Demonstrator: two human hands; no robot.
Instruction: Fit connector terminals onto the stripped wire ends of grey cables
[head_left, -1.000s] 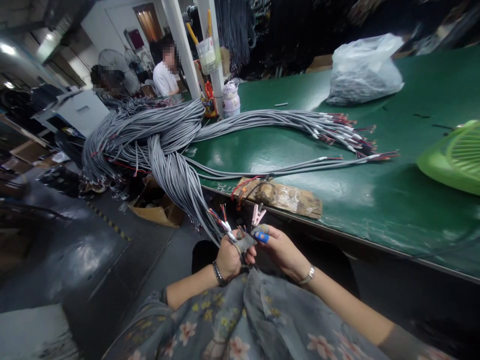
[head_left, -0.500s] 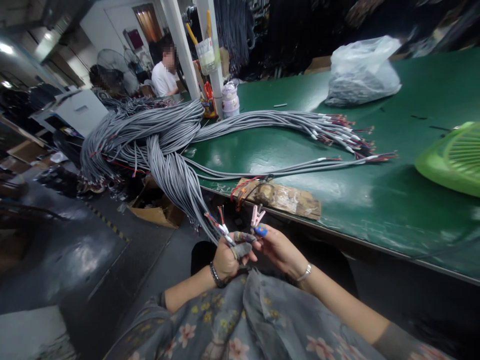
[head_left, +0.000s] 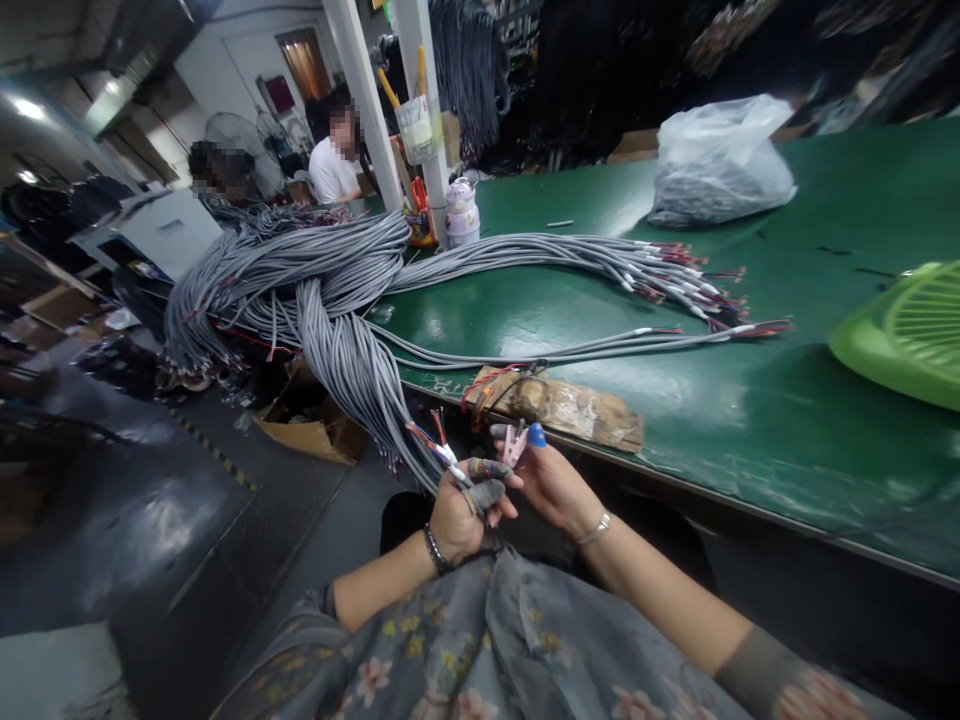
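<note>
My left hand (head_left: pixel 459 513) is closed around the end of a grey cable (head_left: pixel 420 458) with red, white and dark wire tips sticking out above the fist. Grey finger covers sit on two of its fingers. My right hand (head_left: pixel 551 480) is close beside it, pinching a small pink clip (head_left: pixel 514 443); a blue cover caps one fingertip. Both hands hover over my lap, just in front of the green table's edge (head_left: pixel 675 480). A thick bundle of grey cables (head_left: pixel 330 290) runs from the table down to my left hand.
More grey cables with stripped ends (head_left: pixel 675 270) lie across the table. A worn cardboard pad (head_left: pixel 570 402) lies at the near edge, a filled plastic bag (head_left: pixel 716 165) at the back, a green fan (head_left: pixel 907 335) at right. Two people sit far left by a white post (head_left: pixel 367 100).
My right hand has risen slightly toward the table edge with the pink clip, and the view has shifted a little downward. My left hand keeps its grip on the cable end.
</note>
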